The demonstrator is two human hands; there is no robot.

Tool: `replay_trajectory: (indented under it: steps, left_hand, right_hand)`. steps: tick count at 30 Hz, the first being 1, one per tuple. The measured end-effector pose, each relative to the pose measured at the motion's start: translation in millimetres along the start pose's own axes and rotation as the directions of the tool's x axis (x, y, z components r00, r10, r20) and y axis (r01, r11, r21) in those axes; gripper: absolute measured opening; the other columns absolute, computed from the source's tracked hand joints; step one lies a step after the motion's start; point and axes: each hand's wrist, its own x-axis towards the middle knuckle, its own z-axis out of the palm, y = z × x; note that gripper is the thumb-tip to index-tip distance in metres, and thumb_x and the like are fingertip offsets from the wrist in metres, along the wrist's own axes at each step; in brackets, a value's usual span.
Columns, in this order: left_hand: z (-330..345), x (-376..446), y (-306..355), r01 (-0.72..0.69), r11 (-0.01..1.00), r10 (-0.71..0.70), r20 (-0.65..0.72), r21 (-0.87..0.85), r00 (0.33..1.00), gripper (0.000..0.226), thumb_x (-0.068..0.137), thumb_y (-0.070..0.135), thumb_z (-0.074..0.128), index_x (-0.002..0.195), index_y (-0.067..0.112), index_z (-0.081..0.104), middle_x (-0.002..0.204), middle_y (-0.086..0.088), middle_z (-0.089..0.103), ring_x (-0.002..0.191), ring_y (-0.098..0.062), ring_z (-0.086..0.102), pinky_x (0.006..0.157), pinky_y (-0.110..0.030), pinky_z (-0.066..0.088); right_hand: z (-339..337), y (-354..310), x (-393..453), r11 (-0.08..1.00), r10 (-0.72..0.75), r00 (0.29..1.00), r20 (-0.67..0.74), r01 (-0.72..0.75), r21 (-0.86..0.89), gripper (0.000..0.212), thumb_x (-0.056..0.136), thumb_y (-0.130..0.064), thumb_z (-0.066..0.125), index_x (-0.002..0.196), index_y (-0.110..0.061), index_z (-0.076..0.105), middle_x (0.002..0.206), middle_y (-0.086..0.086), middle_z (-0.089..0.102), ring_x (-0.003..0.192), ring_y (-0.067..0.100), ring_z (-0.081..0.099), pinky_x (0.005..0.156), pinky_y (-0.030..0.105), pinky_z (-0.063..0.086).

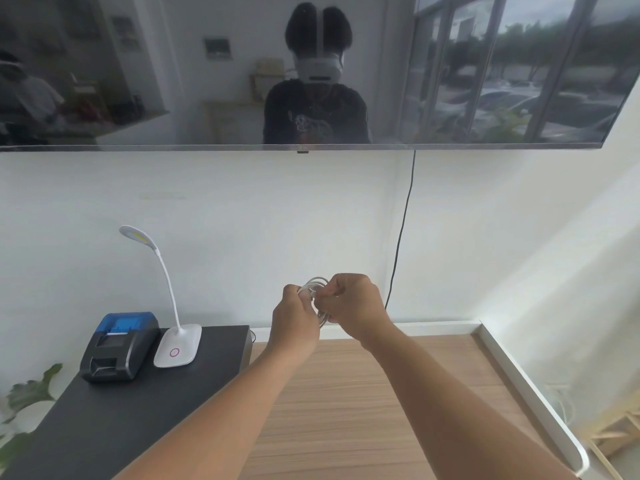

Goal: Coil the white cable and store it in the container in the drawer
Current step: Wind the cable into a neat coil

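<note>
Head view is taking in a wood top [363, 393] with a raised white rim [519, 379] running along its right and far edges. Left of it, a dark cabinet [114, 417] is carrying a black and blue printer [119, 346] and, just right of that, a white lamp [178, 344] whose neck is arching up and left. Leaves [27, 393] are poking in at the near left edge. On the far wall a dark screen [311, 71] is hanging, reflecting the room and a person wearing a headset; a black cord [401, 230] is dropping from its lower edge down behind the right hand. Nothing is standing between the camera and the hands.

Both arms are reaching forward, held up above the wood top's far edge. Cable [317, 289], white, is sitting in several loops between the two hands, off any surface. Left hand [294, 318] is closed around the left side of the loops. Right hand [353, 306] is clenched on the right side, fingers curled over the strands. Loops are showing above and below the knuckles. Drawer and container are out of frame.
</note>
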Motion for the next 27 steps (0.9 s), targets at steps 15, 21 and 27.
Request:
replay_trajectory:
  steps: [15,21,27]
  left_hand:
    - [-2.0,-12.7,-34.8,0.374,0.866,-0.288,0.280,-0.332,0.916,0.034,0.102,0.027,0.040,0.077,0.016,0.060,0.079,-0.013,0.060,0.072,-0.026,0.055,0.061,-0.032,0.041]
    - [-3.3,-15.3,-37.7,0.441,0.818,-0.329,0.328,-0.369,0.885,0.032,0.101,0.033,0.048,0.086,0.014,0.070,0.079,-0.008,0.066,0.076,-0.026,0.055,0.068,-0.037,0.042]
    - [-6.6,-15.0,-34.2,0.464,0.828,-0.338,0.378,-0.317,0.862,0.044,0.105,0.039,0.037,0.095,0.019,0.075,0.089,0.004,0.069,0.081,-0.018,0.054,0.071,-0.035,0.035]
  right_hand:
    - [11.7,36.5,-19.0,0.969,-0.067,0.998,-0.009,0.063,-0.237,0.020,0.092,-0.016,0.069,0.108,-0.013,0.056,0.096,0.006,0.067,0.078,0.026,0.064,0.068,0.035,0.053]
    - [16.9,38.0,-17.1,0.890,-0.109,0.993,0.037,0.115,-0.441,0.015,0.099,-0.015,0.058,0.107,-0.005,0.066,0.101,0.013,0.068,0.093,0.030,0.061,0.075,0.035,0.048]
    - [21.6,36.4,-15.5,0.827,-0.150,0.989,0.019,0.136,-0.546,0.017,0.098,-0.011,0.051,0.103,-0.006,0.067,0.094,0.009,0.058,0.087,0.031,0.058,0.067,0.033,0.040]
